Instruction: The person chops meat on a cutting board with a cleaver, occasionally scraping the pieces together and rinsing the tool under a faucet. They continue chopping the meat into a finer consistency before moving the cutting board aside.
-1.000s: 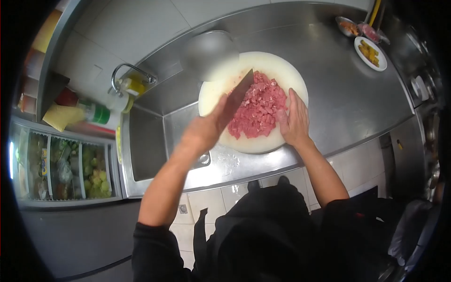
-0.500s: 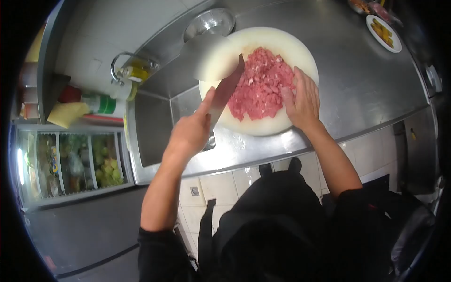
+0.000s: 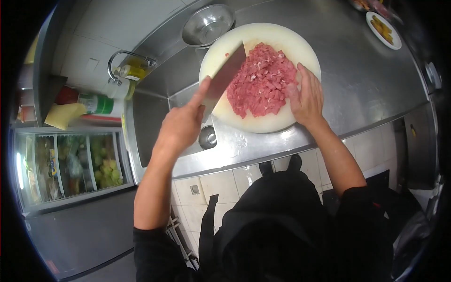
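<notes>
A round white cutting board (image 3: 300, 42) lies on the steel counter, with a heap of chopped raw pink meat (image 3: 264, 82) in its middle. My left hand (image 3: 181, 126) is closed around the handle of a broad cleaver (image 3: 226, 74), its index finger stretched along the back of the blade. The blade leans across the board at the heap's left edge; the handle is hidden in my fist. At the heap's right side, my right hand (image 3: 308, 101) is open, fingers extended and thumb near the meat. A small meat scrap sits on the board beyond the blade.
Left of the board is a sink (image 3: 150, 127) with a curved faucet (image 3: 112, 63). A metal bowl (image 3: 206, 28) stands behind it. A white plate of yellowish food (image 3: 397, 41) is at the far right. A glass-topped fridge (image 3: 70, 164) stands at the lower left.
My left hand and the cleaver have shifted a little left, with the blade drawn away from the heap's edge. My right hand has moved slightly right, still open.
</notes>
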